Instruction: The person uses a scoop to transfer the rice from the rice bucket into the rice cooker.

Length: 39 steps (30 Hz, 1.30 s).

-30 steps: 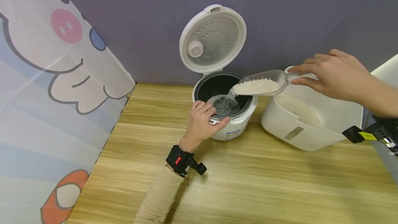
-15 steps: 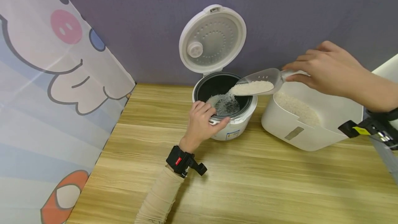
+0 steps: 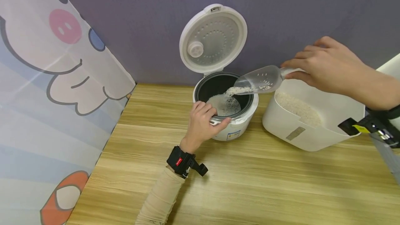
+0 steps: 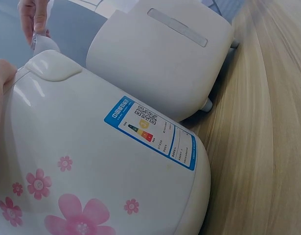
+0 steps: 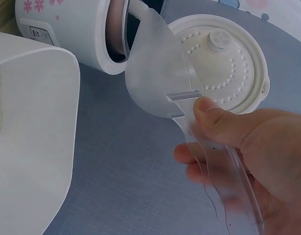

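My right hand (image 3: 325, 68) grips the handle of a clear plastic scoop (image 3: 265, 75) by its end. The scoop tilts down to the left over the rice cooker (image 3: 250, 117), and rice (image 3: 232, 91) slides off its lip into the dark inner pot (image 3: 204, 88). Only a thin scatter of grains lies in the scoop. White rice covers part of the pot's bottom. My left hand (image 3: 203, 122) holds the cooker's front rim, fingers curled over the edge and thumb along the outside. In the right wrist view the thumb (image 5: 209, 112) presses on the scoop handle.
The cooker's lid (image 3: 215, 39) stands raised against the grey wall. Right of the cooker, a white bin (image 3: 281, 124) holds more rice (image 3: 297, 107), beneath the right forearm. All stand on a wooden table (image 3: 234, 183). A cartoon-printed sheet (image 3: 25, 114) borders the left.
The right hand has shifted slightly left and up, tipping the scoop more steeply. Most of the rice has left the scoop, and the pot holds more. The left hand stays in place.
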Motion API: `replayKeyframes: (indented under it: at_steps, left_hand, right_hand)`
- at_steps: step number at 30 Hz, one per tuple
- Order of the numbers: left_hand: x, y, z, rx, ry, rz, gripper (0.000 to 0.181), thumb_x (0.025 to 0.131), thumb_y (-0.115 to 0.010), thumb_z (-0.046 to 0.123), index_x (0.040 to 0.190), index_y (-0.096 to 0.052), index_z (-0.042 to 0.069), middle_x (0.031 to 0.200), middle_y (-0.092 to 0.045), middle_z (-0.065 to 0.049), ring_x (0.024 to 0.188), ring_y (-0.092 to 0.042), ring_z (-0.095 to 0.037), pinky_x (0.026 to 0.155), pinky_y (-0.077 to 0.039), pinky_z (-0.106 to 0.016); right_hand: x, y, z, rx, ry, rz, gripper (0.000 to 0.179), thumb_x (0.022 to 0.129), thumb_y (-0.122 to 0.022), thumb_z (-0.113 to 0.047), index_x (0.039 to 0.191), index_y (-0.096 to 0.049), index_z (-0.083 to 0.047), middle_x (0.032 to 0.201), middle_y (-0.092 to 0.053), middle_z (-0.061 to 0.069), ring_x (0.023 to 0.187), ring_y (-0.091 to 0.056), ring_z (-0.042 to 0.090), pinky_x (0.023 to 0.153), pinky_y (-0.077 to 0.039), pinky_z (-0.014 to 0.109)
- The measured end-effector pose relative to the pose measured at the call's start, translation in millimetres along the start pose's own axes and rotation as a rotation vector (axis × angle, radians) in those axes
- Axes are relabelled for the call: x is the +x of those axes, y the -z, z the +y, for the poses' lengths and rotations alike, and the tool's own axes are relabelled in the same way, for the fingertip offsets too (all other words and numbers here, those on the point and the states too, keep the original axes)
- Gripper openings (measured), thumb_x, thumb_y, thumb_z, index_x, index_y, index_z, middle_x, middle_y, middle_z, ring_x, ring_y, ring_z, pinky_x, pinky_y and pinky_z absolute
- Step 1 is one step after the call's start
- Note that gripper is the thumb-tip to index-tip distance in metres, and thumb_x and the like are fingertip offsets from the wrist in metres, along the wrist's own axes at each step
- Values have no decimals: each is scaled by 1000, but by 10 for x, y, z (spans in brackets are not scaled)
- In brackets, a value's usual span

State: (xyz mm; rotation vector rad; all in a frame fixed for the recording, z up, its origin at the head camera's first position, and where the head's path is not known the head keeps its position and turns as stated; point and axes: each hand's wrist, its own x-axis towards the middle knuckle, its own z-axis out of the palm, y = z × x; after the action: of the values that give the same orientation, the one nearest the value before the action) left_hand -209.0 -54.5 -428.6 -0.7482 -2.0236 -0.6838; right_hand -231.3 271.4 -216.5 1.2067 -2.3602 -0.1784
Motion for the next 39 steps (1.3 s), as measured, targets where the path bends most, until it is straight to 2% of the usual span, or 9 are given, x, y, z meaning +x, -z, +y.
replayKeyframes:
  at_steps: [3,5,7,19,24,30,32,36,39]
  left_hand:
    - [6,4,-2,1,-4,5,56,94,-61,59,67,-57,11,68,-55,2,67,-50,-20,85,-47,-40]
    - [12,11,0,5,-7,8,56,94,-62,59,66,-57,11,67,-55,1,66,-50,-20,85,-47,-40]
    - [17,19,3,11,-8,7,56,94,-61,59,66,-57,10,66,-54,1,66,-50,-20,84,-47,-40]
    - [7,9,2,9,-1,10,55,94,-61,58,66,-57,11,67,-52,2,66,-50,-20,84,-47,-39]
    - [8,7,16,3,4,4,54,94,-62,57,67,-56,11,67,-52,2,67,-50,-20,85,-47,-39]
    - [9,10,29,5,-3,4,54,94,-62,57,66,-56,11,67,-52,1,68,-51,-21,84,-47,-39]
    - [7,16,30,5,-3,5,55,94,-61,58,66,-56,11,67,-52,1,67,-51,-21,84,-47,-40]
    - [5,34,25,0,3,2,56,95,-60,58,66,-57,10,67,-52,1,67,-50,-20,84,-47,-40]
    - [10,46,17,0,4,2,56,95,-59,58,66,-57,10,67,-52,1,67,-50,-20,84,-47,-40]
  right_hand:
    - [4,-8,-1,4,-2,13,69,107,-34,-61,108,-78,-7,93,-77,13,84,-70,39,79,-42,56]
    - [1,-16,-1,5,-6,21,92,102,-10,-68,107,-78,-7,93,-77,13,83,-70,39,79,-43,57]
    - [-11,-23,-4,12,-14,23,95,101,-7,-70,106,-78,-7,93,-77,13,83,-70,40,79,-43,57]
    - [-324,-104,41,54,-145,41,97,97,-12,-76,106,-78,-7,91,-76,16,79,-68,39,79,-42,57]
    - [-585,-112,95,90,-240,61,81,102,-30,-70,108,-77,-5,94,-76,20,78,-65,41,77,-41,55]
    - [-989,-181,224,104,-334,99,66,103,-48,-59,107,-77,0,91,-74,25,74,-62,45,62,-39,38]
    - [-1112,-222,273,118,-339,140,67,102,-51,-60,106,-76,1,88,-74,25,63,-62,32,57,-37,29]
    - [-1325,-321,308,187,-418,216,68,98,-57,-61,107,-76,4,101,-71,-33,83,-48,-22,64,-32,12]
    - [-1444,-395,296,228,-475,241,64,98,-62,-55,108,-74,7,110,-66,-32,104,-27,-35,75,-27,8]
